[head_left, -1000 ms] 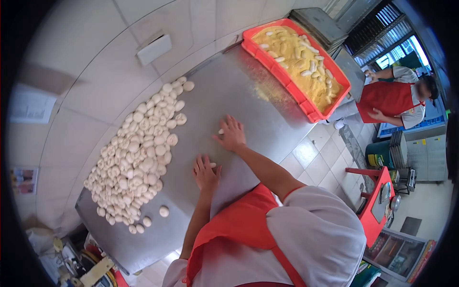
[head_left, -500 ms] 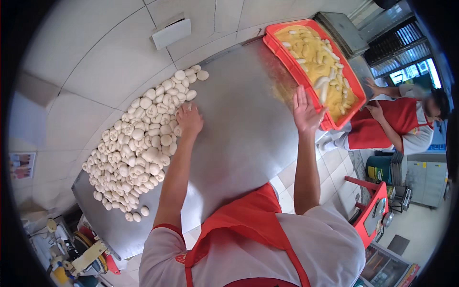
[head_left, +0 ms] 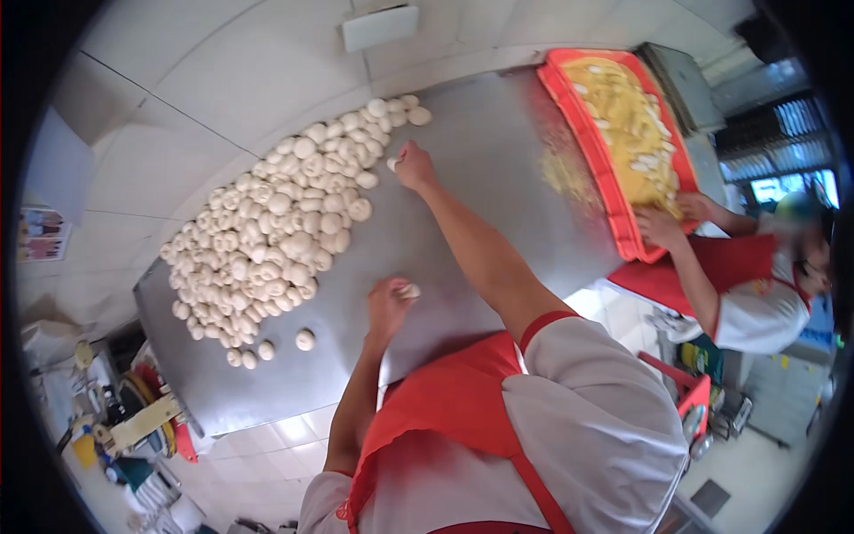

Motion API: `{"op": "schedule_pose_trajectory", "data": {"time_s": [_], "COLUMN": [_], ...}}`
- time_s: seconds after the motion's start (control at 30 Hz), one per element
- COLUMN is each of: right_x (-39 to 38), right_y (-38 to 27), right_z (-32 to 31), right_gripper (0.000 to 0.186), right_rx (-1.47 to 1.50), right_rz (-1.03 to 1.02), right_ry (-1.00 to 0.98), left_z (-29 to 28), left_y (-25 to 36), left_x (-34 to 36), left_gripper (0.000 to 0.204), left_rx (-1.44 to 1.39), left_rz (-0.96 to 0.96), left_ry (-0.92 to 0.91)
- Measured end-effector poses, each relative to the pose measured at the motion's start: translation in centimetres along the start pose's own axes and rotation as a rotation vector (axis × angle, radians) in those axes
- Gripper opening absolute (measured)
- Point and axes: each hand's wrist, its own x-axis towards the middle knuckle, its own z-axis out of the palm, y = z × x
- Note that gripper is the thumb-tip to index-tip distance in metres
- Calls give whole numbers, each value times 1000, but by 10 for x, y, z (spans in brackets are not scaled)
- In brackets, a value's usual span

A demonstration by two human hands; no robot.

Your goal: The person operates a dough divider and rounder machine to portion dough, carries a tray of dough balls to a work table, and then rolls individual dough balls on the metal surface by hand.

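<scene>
Filling orange crate, yellow dough pieces

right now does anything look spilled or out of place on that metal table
Yes. Yellow crumbs lie scattered on the metal table just left of the orange tray, outside it. Three dough balls sit apart from the big pile at its lower end. The right hand and left hand each hold a dough piece.

1 head view (fisheye), looking steeply down, near steel table
</scene>
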Motion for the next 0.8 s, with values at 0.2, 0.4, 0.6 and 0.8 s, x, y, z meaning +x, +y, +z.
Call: {"op": "schedule_pose_trajectory", "data": {"time_s": [0.2,0.4,0.6,0.8], "right_x": [-214,-340,-188,-84], "right_y": [143,171,111,80], "right_z": [-39,-39,-45,-67], "right_gripper": [37,68,84,74], "right_rx": [-259,-607,-732,-612], "right_rz": [-257,-136,-46,-119], "right_ry": [115,69,164,314], "left_z": [-8,13,47,75], "left_y": [-51,-13,36,60], "left_x": [-123,-96,57,137], "left_gripper": [39,73,85,89], "left_rx": [49,431,718,712], "left_rz": [-13,257,372,243], "left_ry": [50,-305,-403,-128]}}
